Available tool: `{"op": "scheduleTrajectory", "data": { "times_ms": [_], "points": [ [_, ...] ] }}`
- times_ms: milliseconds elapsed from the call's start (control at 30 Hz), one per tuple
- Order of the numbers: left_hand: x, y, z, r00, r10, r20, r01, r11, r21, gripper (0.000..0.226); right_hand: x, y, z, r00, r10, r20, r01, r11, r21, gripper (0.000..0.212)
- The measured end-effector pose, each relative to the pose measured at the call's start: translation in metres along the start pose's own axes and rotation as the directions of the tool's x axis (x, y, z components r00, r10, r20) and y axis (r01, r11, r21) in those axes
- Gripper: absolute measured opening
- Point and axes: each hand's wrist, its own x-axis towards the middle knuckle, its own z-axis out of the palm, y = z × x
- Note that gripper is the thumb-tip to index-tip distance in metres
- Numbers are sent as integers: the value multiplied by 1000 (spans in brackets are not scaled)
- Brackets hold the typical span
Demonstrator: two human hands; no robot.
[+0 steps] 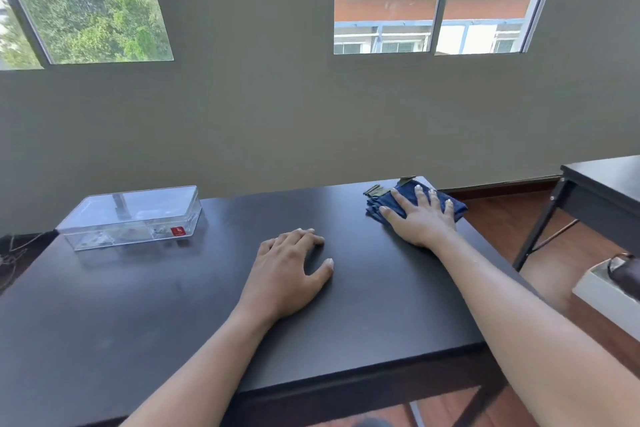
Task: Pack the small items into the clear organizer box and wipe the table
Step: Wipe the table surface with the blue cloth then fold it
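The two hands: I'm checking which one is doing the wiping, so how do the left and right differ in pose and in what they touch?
The right hand lies flat with straight, spread fingers on the folded blue cloth at the table's far right corner; the left hand rests on the bare black table, fingers loosely bent. The right arm reaches farther out; the left stays near the middle. Both are palm down and hold nothing.

Counting from my seat — one clear organizer box (133,217), one blue cloth (412,199), two black tables: mine (138,315) and a second (609,184) — two windows.
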Motion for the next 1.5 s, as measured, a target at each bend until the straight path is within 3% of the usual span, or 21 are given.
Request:
{"op": "scheduleTrajectory", "data": {
  "times_ms": [300, 500, 667, 833, 1100, 1300, 1400, 1500],
  "points": [
    [-4, -5, -1, 1000, -6, -15, 5, 1000, -31, 43, -157, 22, 16, 969, -244, 48, 247, 968, -55, 68],
    [-3, -7, 3, 999, 6, -32, -7, 999, -37, 41, -193, 78, 4, 974, -212, 76, 217, 973, -77, 68],
    [-1, -9, 7, 998, 21, -58, -23, 999, -28, 43, -170, 95, -2, 987, -141, 71, 145, 988, -49, 80],
    [1, -10, 10, 994, 30, -106, -34, 999, -32, 39, -113, 91, -5, 996, 63, 60, -62, 998, -17, 84],
    [3, -3, 6, 982, 17, -189, -34, 996, -86, 40, -14, 12, -4, 979, 188, 80, -183, 981, -59, 84],
    [1, 1, -1, 935, -12, -353, -7, 999, -51, 31, -12, -88, 12, 988, -103, 112, 108, 993, -46, 71],
    [2, -1, -8, 890, -130, -437, 45, 979, -200, 28, -40, -120, 28, 954, -284, 101, 288, 957, -30, 70],
    [1, -7, -13, 849, -309, -428, 105, 894, -436, 25, -73, -128, 36, 913, -395, 99, 400, 916, -26, 68]
  ]
}}
